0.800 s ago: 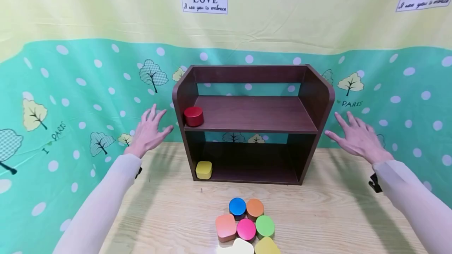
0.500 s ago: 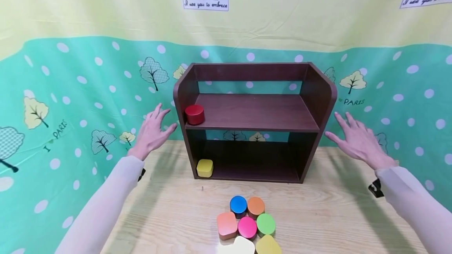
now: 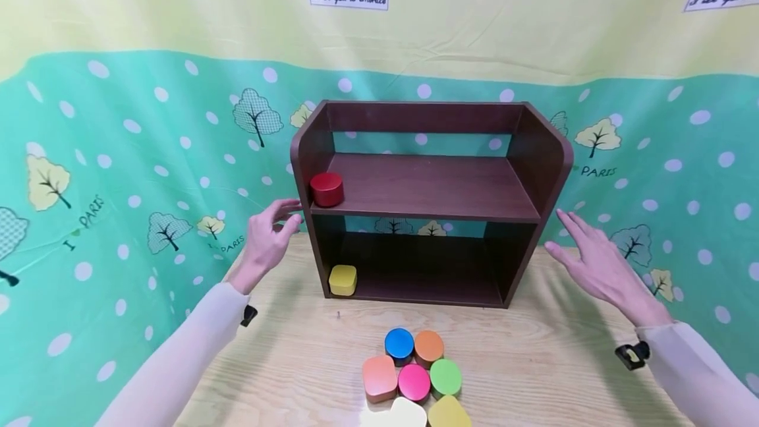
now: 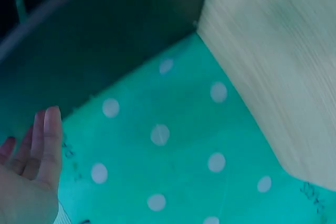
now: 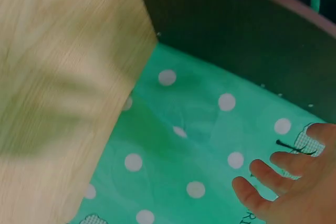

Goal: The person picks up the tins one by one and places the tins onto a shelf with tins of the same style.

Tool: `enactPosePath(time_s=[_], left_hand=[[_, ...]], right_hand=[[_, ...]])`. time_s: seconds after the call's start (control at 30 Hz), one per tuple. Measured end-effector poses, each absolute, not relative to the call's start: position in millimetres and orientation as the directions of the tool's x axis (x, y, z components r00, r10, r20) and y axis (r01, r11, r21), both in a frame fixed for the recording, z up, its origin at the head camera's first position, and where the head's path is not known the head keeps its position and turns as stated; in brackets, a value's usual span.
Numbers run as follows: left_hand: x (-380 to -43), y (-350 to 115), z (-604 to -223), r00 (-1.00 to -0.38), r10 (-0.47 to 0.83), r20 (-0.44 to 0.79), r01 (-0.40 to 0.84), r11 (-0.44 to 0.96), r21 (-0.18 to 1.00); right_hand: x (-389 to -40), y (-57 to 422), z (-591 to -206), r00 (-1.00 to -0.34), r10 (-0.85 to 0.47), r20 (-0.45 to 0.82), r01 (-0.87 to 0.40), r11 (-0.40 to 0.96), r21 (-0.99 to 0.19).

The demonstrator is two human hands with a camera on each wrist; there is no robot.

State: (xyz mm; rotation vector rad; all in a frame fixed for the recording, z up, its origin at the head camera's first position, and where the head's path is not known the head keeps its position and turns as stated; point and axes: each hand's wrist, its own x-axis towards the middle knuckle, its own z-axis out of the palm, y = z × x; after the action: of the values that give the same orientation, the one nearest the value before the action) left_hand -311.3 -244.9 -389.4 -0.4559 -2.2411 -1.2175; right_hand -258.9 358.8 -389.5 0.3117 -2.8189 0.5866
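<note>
A dark brown two-tier shelf (image 3: 439, 186) stands on the wooden table. My left hand (image 3: 267, 242) is at its left side panel, fingers straight or slightly bent; whether the fingertips touch is unclear. In the left wrist view the left hand (image 4: 31, 171) has its fingers extended toward the dark panel. On the other side, my right hand (image 3: 599, 265) is raised with straight fingers, close to the right panel and holding nothing. The right wrist view shows the right hand (image 5: 294, 187) with fingers spread apart. A red round block (image 3: 327, 190) sits on the upper tier; a yellow rounded-square block (image 3: 342, 281) sits on the lower.
Several blocks lie grouped on the table before the shelf: blue (image 3: 399, 344), orange (image 3: 429, 346), salmon (image 3: 379, 375), magenta (image 3: 414, 381), green (image 3: 446, 376), white (image 3: 409, 414) and yellow (image 3: 449, 414). A patterned green and yellow curtain (image 3: 178, 84) hangs behind.
My left hand has moved right and slightly down, up to the shelf's left side. The right hand has dipped slightly, its fingers drawing closer together. The blocks stay in place.
</note>
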Motion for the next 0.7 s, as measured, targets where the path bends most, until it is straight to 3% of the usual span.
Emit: enactPosePath(time_s=[0.2,0.7], left_hand=[[-301,-228,-392,-0.838,0.029,0.545,0.470,0.547,0.693],[-300,-209,-397,-0.827,-0.113,0.551,0.386,0.598,0.702]], right_hand=[[-247,344,-395,-0.914,-0.176,0.366,-0.336,0.835,-0.436],[-213,303,-427,-0.807,-0.123,0.577,-0.457,0.750,-0.479]])
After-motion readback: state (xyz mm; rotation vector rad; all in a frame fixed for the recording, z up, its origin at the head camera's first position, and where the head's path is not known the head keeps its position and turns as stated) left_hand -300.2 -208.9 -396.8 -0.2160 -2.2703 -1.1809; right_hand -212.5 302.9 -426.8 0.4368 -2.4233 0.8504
